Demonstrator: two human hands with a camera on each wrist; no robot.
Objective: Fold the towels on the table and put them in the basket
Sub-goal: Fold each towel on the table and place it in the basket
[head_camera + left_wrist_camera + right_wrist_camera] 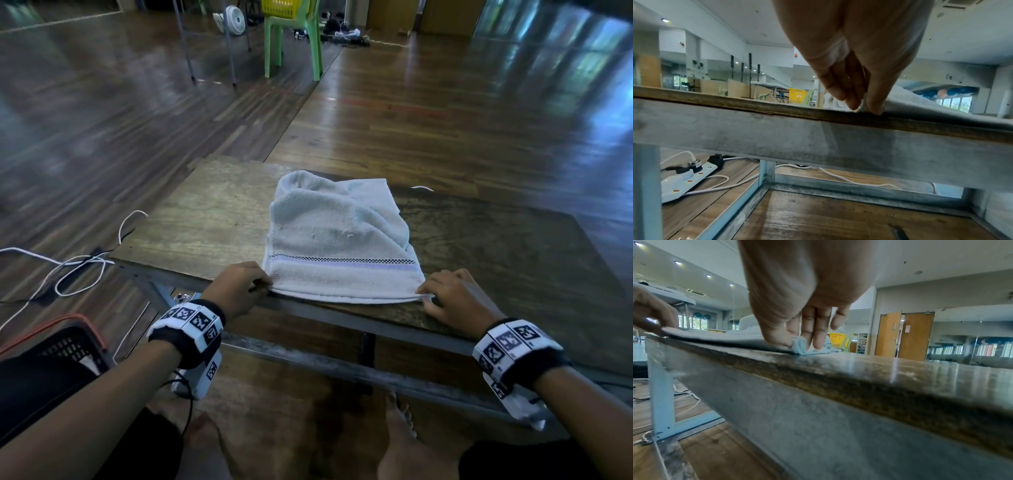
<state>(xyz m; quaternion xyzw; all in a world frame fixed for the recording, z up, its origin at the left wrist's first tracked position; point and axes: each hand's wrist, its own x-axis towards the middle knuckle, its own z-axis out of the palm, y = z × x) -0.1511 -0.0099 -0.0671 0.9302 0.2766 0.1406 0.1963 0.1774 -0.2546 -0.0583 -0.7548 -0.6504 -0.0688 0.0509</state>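
A pale grey-blue towel [339,240] with a checked lilac stripe lies folded on the wooden table [205,212], its near hem along the front edge. My left hand [241,286] pinches the towel's near left corner [863,106] between thumb and fingers. My right hand [448,294] pinches the near right corner [800,346] the same way. The far part of the towel [318,186] is rumpled and stands up a little. A black basket [65,346] with an orange rim sits on the floor at my lower left.
White cables [78,267] and a power strip [684,178] lie on the floor left of the table. A green chair [291,41] carrying a yellow basket [284,8] stands far back. The table's grey metal frame [818,142] runs below its front edge.
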